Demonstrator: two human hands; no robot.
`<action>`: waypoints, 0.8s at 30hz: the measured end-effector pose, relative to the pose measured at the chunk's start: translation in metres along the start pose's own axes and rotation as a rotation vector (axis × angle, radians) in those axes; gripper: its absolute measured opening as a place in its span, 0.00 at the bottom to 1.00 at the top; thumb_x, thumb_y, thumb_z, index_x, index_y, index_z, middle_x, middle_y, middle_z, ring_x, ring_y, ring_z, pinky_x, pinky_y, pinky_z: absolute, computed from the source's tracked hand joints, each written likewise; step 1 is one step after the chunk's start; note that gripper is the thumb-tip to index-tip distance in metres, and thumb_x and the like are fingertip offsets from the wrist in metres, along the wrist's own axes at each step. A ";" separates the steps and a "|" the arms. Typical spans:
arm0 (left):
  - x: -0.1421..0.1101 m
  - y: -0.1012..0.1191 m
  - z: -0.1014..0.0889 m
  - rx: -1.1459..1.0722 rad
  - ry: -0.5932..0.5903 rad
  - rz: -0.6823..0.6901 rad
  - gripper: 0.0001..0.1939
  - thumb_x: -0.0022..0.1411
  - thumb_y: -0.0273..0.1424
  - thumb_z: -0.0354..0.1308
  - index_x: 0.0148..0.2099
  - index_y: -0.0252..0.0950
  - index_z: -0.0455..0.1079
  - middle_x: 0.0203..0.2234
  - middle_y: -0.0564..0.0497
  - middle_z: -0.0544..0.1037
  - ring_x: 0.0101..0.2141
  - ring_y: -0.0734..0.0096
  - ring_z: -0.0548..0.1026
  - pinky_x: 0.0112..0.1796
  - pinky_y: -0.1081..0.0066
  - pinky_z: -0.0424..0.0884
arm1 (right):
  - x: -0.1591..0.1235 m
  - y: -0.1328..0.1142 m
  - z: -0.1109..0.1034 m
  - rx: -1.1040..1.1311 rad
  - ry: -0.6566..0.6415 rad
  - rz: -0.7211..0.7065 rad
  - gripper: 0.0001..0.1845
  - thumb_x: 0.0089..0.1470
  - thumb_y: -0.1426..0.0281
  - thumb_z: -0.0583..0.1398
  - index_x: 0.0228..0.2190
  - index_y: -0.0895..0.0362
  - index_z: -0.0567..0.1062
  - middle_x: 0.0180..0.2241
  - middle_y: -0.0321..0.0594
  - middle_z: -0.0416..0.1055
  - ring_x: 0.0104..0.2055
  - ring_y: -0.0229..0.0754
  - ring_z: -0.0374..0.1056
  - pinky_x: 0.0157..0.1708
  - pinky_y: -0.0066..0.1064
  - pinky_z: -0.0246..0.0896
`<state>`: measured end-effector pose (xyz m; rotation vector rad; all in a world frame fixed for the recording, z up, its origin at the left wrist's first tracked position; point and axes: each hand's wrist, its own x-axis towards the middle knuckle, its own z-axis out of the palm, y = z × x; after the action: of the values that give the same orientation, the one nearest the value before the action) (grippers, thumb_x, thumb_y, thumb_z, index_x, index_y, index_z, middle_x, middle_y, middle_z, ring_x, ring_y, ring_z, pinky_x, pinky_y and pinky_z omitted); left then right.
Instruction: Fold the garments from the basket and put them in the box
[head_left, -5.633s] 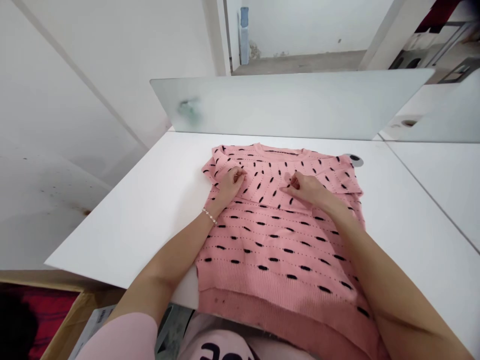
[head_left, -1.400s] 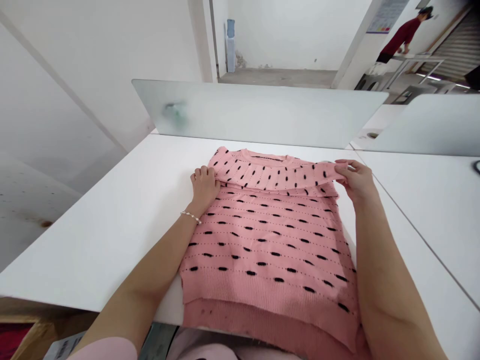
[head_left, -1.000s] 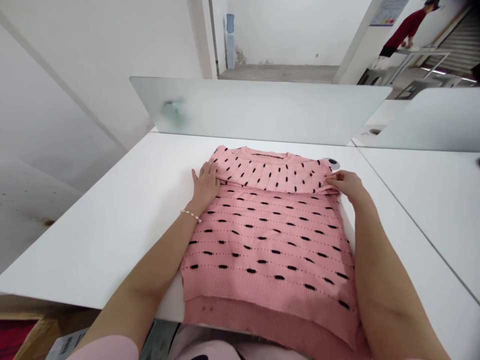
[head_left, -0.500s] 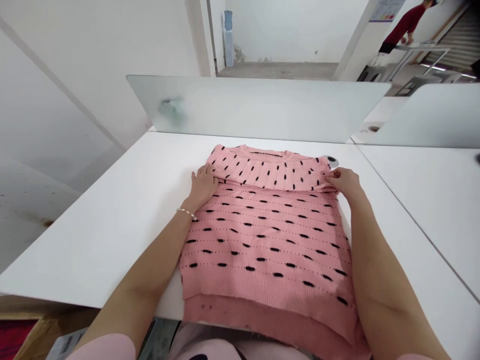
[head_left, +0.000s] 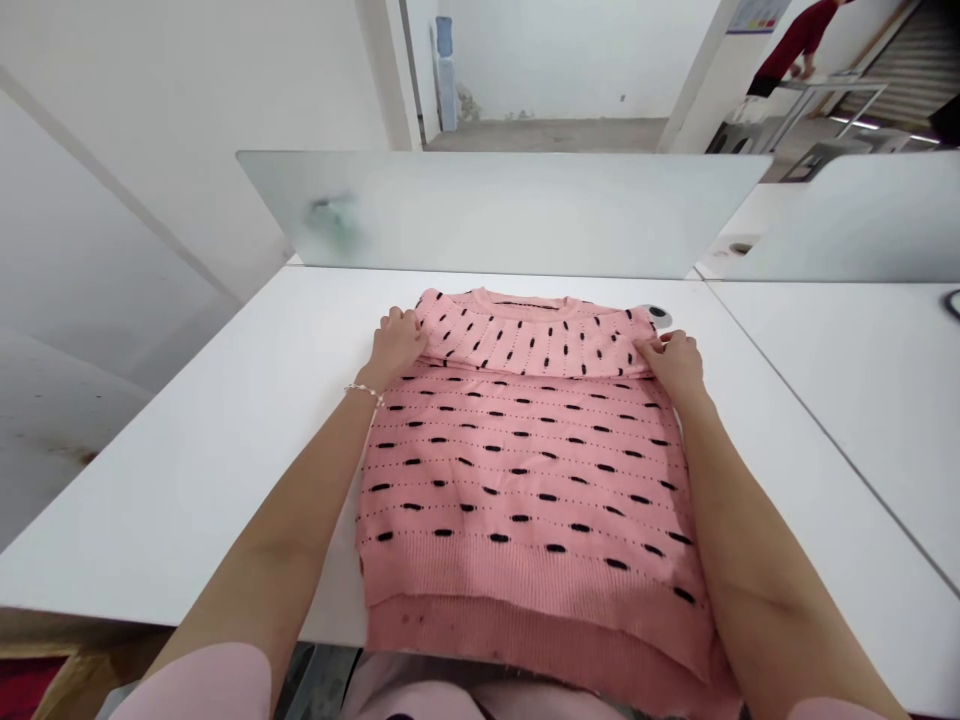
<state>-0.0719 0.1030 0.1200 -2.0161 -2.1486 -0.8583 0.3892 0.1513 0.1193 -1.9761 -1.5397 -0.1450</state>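
Note:
A pink knitted sweater (head_left: 517,450) with black dashes lies spread on the white table (head_left: 247,400), neckline away from me. Its sleeves are folded across the upper chest. The ribbed hem reaches over the near table edge. My left hand (head_left: 399,345) grips the left side of the folded sleeve, fingers curled at the edge. At the opposite end, my right hand (head_left: 673,362) pinches the sleeve's right side between thumb and fingers. A beaded bracelet (head_left: 365,390) circles my left wrist.
A frosted divider (head_left: 510,215) stands along the table's far edge. Beside the collar's right is a cable hole cover (head_left: 657,316). A seam joins another white table (head_left: 862,370) on the right. Far off, a person in red (head_left: 799,45) leans over a table. A water dispenser (head_left: 445,80) stands behind.
My left hand has moved slightly up along the sweater's left edge and now curls at the sleeve fold. My right hand still pinches the right end. The view has shifted a little.

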 end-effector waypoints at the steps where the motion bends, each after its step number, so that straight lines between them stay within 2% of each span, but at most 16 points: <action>1: 0.007 0.000 0.001 -0.048 0.012 -0.025 0.13 0.65 0.34 0.52 0.48 0.33 0.66 0.49 0.35 0.68 0.50 0.44 0.70 0.48 0.52 0.71 | -0.001 -0.001 0.001 0.003 0.001 0.002 0.27 0.58 0.54 0.60 0.49 0.63 0.69 0.50 0.60 0.67 0.51 0.58 0.67 0.52 0.45 0.63; 5: 0.033 0.000 0.009 -0.201 0.100 -0.147 0.22 0.61 0.32 0.56 0.55 0.28 0.60 0.54 0.30 0.65 0.54 0.42 0.69 0.53 0.53 0.68 | -0.002 -0.001 0.004 0.020 0.009 0.012 0.26 0.58 0.54 0.60 0.48 0.62 0.69 0.50 0.58 0.68 0.53 0.58 0.67 0.52 0.46 0.63; 8: 0.042 0.002 0.017 -0.256 0.125 -0.210 0.22 0.63 0.31 0.53 0.57 0.25 0.60 0.53 0.29 0.68 0.54 0.43 0.70 0.55 0.53 0.67 | 0.000 -0.001 0.005 0.035 0.008 0.028 0.26 0.58 0.54 0.60 0.47 0.62 0.69 0.47 0.57 0.70 0.51 0.57 0.69 0.51 0.47 0.64; 12: 0.041 -0.001 0.027 -0.249 0.109 -0.183 0.19 0.65 0.35 0.52 0.54 0.30 0.64 0.50 0.32 0.73 0.54 0.41 0.70 0.54 0.51 0.67 | 0.002 0.002 0.006 0.054 -0.016 0.041 0.26 0.57 0.53 0.60 0.47 0.61 0.70 0.47 0.56 0.72 0.50 0.57 0.69 0.51 0.47 0.64; 15: 0.037 -0.004 0.031 -0.264 0.137 -0.130 0.14 0.65 0.35 0.52 0.50 0.34 0.65 0.48 0.35 0.74 0.54 0.44 0.70 0.54 0.51 0.67 | 0.006 0.004 0.004 0.072 -0.045 0.054 0.28 0.55 0.52 0.61 0.47 0.61 0.71 0.46 0.55 0.73 0.50 0.57 0.70 0.50 0.46 0.64; 19: 0.038 -0.009 0.027 -0.439 0.144 -0.161 0.06 0.63 0.33 0.54 0.40 0.38 0.62 0.44 0.42 0.72 0.49 0.53 0.71 0.53 0.56 0.67 | 0.013 0.005 -0.004 0.119 -0.100 0.065 0.28 0.50 0.54 0.65 0.46 0.61 0.72 0.40 0.51 0.75 0.45 0.54 0.72 0.47 0.41 0.66; 22: 0.046 -0.012 0.019 -0.589 0.079 -0.214 0.08 0.60 0.32 0.57 0.37 0.38 0.60 0.39 0.47 0.71 0.44 0.59 0.72 0.50 0.59 0.70 | 0.022 0.000 -0.011 0.154 -0.128 0.060 0.29 0.49 0.57 0.66 0.48 0.62 0.73 0.41 0.51 0.75 0.45 0.53 0.72 0.47 0.41 0.67; 24: 0.055 -0.015 0.014 -0.640 0.036 -0.247 0.09 0.59 0.32 0.59 0.38 0.38 0.60 0.37 0.48 0.71 0.42 0.61 0.73 0.47 0.61 0.72 | 0.030 -0.006 -0.013 0.169 -0.136 0.056 0.29 0.48 0.58 0.67 0.48 0.62 0.74 0.42 0.53 0.75 0.47 0.55 0.72 0.48 0.42 0.66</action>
<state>-0.0888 0.1589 0.1260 -1.9435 -2.3384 -1.7936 0.3967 0.1705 0.1458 -1.9252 -1.5259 0.1416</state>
